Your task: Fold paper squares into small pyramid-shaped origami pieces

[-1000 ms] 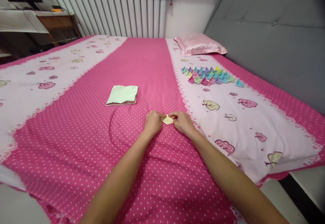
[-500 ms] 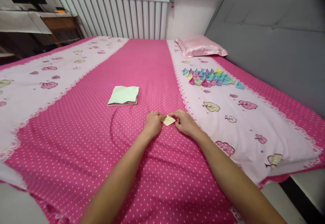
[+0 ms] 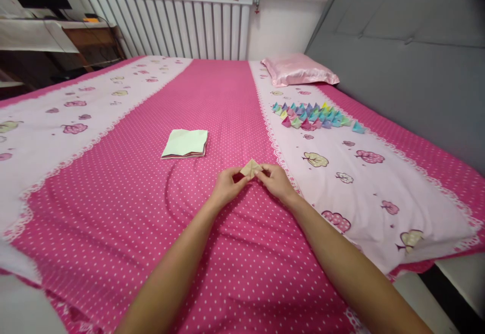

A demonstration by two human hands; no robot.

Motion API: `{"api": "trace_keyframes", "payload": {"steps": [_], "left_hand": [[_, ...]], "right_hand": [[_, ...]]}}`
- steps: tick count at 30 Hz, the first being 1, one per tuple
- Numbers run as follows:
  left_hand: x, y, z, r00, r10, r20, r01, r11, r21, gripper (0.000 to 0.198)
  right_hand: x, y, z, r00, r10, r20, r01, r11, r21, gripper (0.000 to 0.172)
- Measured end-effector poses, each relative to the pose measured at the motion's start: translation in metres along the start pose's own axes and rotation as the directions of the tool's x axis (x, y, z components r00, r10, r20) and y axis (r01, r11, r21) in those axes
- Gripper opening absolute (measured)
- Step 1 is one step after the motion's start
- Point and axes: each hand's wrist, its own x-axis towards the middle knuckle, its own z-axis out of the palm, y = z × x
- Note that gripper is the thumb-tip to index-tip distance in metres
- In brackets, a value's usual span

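Observation:
A small folded piece of pale yellow paper [image 3: 250, 168] is pinched between my two hands, lifted a little off the pink dotted bedsheet [image 3: 212, 253]. My left hand [image 3: 226, 187] grips its left side with closed fingers. My right hand [image 3: 276, 182] grips its right side the same way. A stack of square paper sheets [image 3: 185, 143], pale green on top, lies on the sheet to the upper left of my hands.
Several small folded paper shapes [image 3: 314, 114] in many colours lie in rows on the right of the bed, below a pink pillow [image 3: 299, 69]. A grey padded headboard [image 3: 409, 46] runs along the right. A white radiator [image 3: 170, 23] stands behind the bed.
Both hands have raised the yellow paper off the sheet and tipped it up; before, it lay flat under my fingertips.

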Motion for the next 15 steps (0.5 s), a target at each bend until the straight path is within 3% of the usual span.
{"api": "trace_keyframes", "payload": {"steps": [4, 8, 12, 15], "left_hand": [[-0.001, 0.004, 0.002, 0.993, -0.115, -0.010, 0.108, 0.959, -0.264, 0.020], [-0.001, 0.003, 0.003, 0.981, -0.196, -0.004, 0.182, 0.919, -0.351, 0.019], [0.000, -0.005, 0.003, 0.989, -0.142, -0.038, 0.136, 0.982, -0.131, 0.011], [0.001, -0.010, 0.003, 0.995, -0.067, -0.075, 0.082, 0.974, 0.209, 0.012]], "right_hand": [[-0.002, -0.005, 0.001, 0.980, 0.161, 0.116, -0.192, 0.912, 0.363, 0.020], [-0.004, -0.011, 0.001, 0.958, 0.224, 0.178, -0.283, 0.838, 0.468, 0.026], [-0.003, -0.007, 0.001, 0.944, 0.243, 0.223, -0.308, 0.890, 0.337, 0.021], [-0.003, -0.002, 0.000, 0.965, 0.171, 0.200, -0.182, 0.983, 0.035, 0.016]]}}
